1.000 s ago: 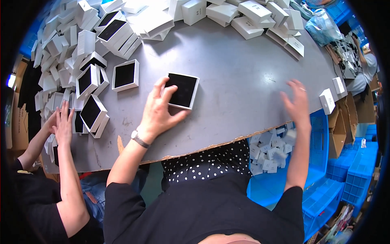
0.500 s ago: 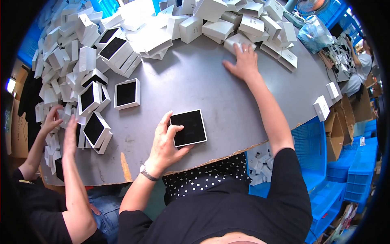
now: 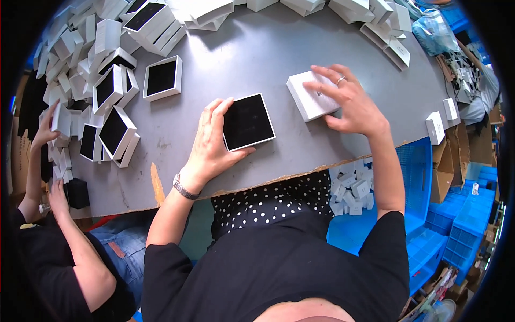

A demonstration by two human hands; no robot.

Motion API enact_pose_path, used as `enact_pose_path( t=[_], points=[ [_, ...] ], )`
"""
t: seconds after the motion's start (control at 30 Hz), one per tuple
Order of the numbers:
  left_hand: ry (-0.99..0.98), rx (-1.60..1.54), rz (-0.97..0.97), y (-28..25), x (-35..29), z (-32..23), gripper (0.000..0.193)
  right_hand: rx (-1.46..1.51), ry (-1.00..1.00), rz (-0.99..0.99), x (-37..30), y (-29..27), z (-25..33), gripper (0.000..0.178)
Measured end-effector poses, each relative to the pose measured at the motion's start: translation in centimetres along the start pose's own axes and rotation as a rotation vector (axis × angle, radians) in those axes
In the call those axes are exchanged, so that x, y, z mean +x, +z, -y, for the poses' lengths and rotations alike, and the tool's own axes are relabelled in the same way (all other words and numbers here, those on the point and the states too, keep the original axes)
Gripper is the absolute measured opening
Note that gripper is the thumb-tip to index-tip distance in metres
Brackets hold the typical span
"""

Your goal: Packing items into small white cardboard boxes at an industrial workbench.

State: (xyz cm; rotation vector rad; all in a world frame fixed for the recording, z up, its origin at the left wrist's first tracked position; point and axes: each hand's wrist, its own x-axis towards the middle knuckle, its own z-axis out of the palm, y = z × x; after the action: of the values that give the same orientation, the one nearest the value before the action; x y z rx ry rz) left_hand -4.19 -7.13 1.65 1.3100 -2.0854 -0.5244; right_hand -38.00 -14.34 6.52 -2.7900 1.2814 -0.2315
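Note:
On the table in front of me lies a shallow white box point(image 3: 249, 122) with a black insert facing up. My left hand point(image 3: 212, 142) clasps it, fingers along its left side and thumb at its near edge. To the right, a white box point(image 3: 311, 97) with small print on top is in my right hand point(image 3: 351, 102). The fingers reach over its top and the thumb is at its near right corner. Whether it is a whole box or only a lid cannot be told. A small gap separates the two boxes.
Another black-lined box point(image 3: 162, 78) sits left of centre on the grey table point(image 3: 236, 59). White boxes point(image 3: 107, 37) are heaped at left and along the far edge. A co-worker's hand point(image 3: 48, 126) holds a box at far left. Blue crates point(image 3: 413, 177) stand at lower right.
My right hand has come back from the far pile with a white box. My left hand now clasps the black-lined box's side. The co-worker's hands have shifted and one has taken a box.

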Motion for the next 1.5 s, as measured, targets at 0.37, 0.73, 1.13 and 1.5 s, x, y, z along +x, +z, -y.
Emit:
enact_pose_path(
  t=[0.37,0.73,1.13,1.5],
  points=[
    [-0.106,-0.013,-0.106,-0.1,0.0,0.4,0.105,0.379,-0.019,-0.117,-2.2,3.6,4.6,0.070],
    [-0.008,-0.088,0.122,-1.0,-2.1,-0.7,0.109,0.590,-0.128,-0.215,-2.1,5.2,6.2,0.084],
    [-0.020,-0.600,-0.089,4.6,0.3,-2.3,0.108,0.502,-0.056,-0.238,0.4,5.0,10.6,0.086],
    [-0.188,0.614,-0.219,-4.2,2.7,6.3,0.049,0.056,-0.179,-0.193,14.3,0.1,3.4,0.077]
  ],
)
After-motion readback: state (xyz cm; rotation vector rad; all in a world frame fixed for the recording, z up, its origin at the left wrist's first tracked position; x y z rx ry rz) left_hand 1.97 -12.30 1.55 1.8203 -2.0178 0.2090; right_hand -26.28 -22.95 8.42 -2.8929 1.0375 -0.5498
